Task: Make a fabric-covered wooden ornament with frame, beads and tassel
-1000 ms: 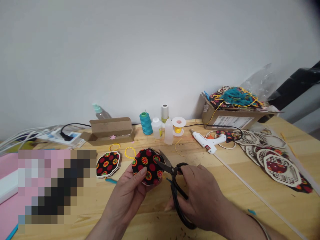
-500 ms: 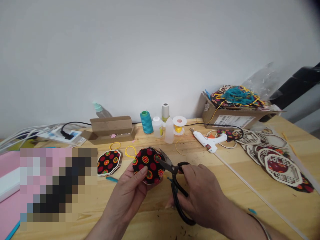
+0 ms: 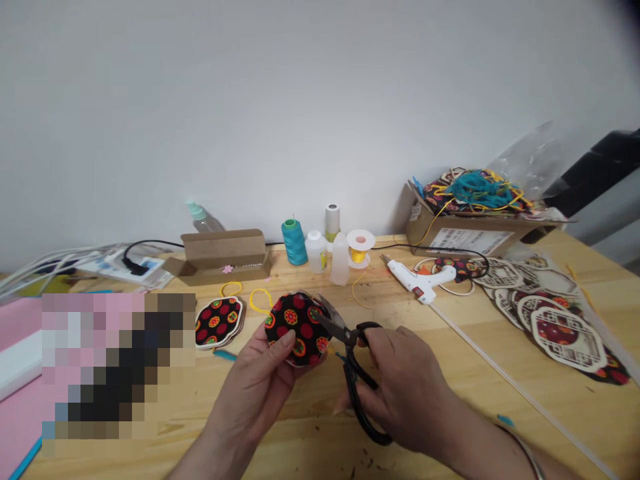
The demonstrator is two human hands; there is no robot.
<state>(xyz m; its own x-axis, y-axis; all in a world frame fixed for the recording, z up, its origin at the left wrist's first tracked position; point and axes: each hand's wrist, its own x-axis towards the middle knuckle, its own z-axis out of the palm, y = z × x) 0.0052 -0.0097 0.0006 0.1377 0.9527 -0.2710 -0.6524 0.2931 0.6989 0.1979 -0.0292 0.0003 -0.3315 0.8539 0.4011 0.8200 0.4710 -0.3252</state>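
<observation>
My left hand pinches a black fabric-covered piece with red and orange dots, thumb on its front face, lifted a little above the wooden table. Black scissors are gripped in my right hand, fingers through the handles. The blades are parted and meet the right edge of the piece. A similar finished piece lies flat on the table just left of my left hand, with yellow cord loops beside it.
Behind stand a teal thread spool, small white bottles, a yellow cord reel and a flat cardboard box. A white glue gun, a scrap-filled cardboard box and several lattice cutouts lie right. A pink mat lies left.
Both hands with the piece and the scissors stay almost still; the blades have shifted slightly along the piece's right edge. The view has tilted a little.
</observation>
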